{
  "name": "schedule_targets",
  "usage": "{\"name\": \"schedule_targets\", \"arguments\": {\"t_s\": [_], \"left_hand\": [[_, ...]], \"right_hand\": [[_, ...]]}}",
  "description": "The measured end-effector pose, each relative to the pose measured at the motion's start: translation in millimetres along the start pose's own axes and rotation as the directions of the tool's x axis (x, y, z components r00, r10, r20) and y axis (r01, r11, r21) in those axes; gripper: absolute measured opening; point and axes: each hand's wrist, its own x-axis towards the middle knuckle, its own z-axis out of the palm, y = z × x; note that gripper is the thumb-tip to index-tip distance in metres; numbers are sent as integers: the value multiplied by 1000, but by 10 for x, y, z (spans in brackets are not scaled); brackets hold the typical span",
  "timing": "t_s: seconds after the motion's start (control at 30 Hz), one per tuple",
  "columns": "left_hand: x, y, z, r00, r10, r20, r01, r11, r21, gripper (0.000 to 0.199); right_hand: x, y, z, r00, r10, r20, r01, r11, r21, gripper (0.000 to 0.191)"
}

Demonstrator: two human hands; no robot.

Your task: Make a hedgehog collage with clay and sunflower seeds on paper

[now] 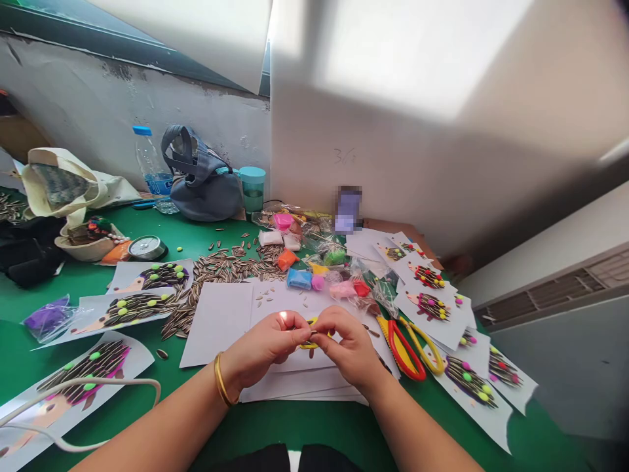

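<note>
My left hand (272, 339) and my right hand (346, 341) meet over white paper (275, 388) at the front centre. Both are closed in pinches, fingertips nearly touching, on a small dark piece that looks like a sunflower seed. Just beneath the fingertips a yellow shape (308, 342) shows on the paper, partly covered by the fingers. Small pale seed pieces (265, 296) lie on the sheet beyond my hands. A large pile of striped sunflower seeds (221, 269) spreads to the left and behind. Scissors with red handles (407, 354) lie right of my right hand.
Hedgehog pictures covered with seeds lie left (140, 308) and right (430, 308) on the green table (196, 419). Coloured clay packets (299, 278) sit behind the paper. A bottle (156, 174), a grey bag (206, 187) and a cup (253, 190) stand at the wall. A cable (113, 381) crosses the lower left.
</note>
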Motion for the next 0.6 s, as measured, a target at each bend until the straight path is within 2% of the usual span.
{"name": "schedule_targets", "arguments": {"t_s": [0.1, 0.17, 0.23, 0.3, 0.4, 0.5, 0.6], "left_hand": [[18, 11, 3, 999, 18, -33, -15, 997, 73, 34], [51, 16, -22, 992, 61, -110, -44, 987, 152, 29], [98, 14, -85, 963, 158, -217, -88, 950, 301, 25], [148, 2, -176, 914, 288, -285, -108, 851, 514, 23], [205, -27, -307, 877, 366, -312, -21, 677, 735, 26], [225, -47, -369, 875, 374, -306, 39, 577, 816, 28], [223, -52, -370, 885, 359, -296, 84, 502, 861, 28]], "right_hand": [[-15, 57, -15, 996, 85, -33, -83, 995, 54, 4], [-10, 98, -65, 980, 187, -67, -183, 981, 60, 7], [12, 127, -150, 968, 242, -61, -244, 969, -24, 9], [40, 140, -249, 972, 235, 10, -229, 956, -183, 15], [57, 140, -359, 942, 306, 140, -251, 916, -313, 21], [40, 135, -391, 898, 383, 217, -293, 888, -355, 18], [21, 134, -369, 886, 387, 257, -262, 873, -411, 19]]}}
